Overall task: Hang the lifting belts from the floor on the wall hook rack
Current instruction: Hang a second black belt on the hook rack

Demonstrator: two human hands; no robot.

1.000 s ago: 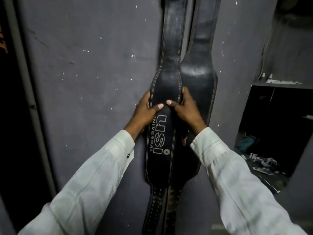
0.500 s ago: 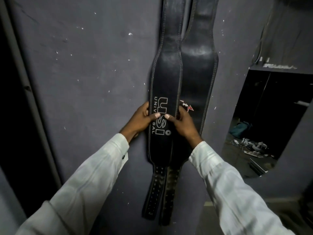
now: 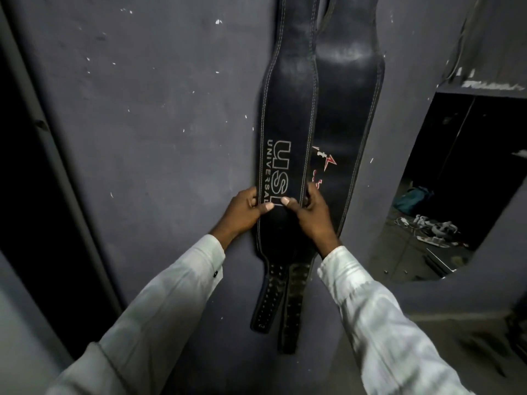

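Note:
Two black leather lifting belts hang side by side down the grey wall, their tops out of frame, so the hook rack is hidden. The front belt (image 3: 288,109) has white stitching and "USI UNIVERSAL" lettering. The second belt (image 3: 349,109) hangs partly behind it and bears a red logo. My left hand (image 3: 242,212) grips the front belt's left edge, thumb across its face. My right hand (image 3: 309,215) grips its right edge, fingers tucked between the two belts. Both perforated strap tails dangle below my hands.
A dark doorway with a grey frame (image 3: 57,166) runs down the left. At the right a wall recess (image 3: 445,195) holds a teal bag and loose white items. A ledge (image 3: 484,86) sits above it. Floor shows at the lower right.
Both hands have slid down the front belt, from above the lettering to its lower end. The view has tilted down, showing the strap tails and floor.

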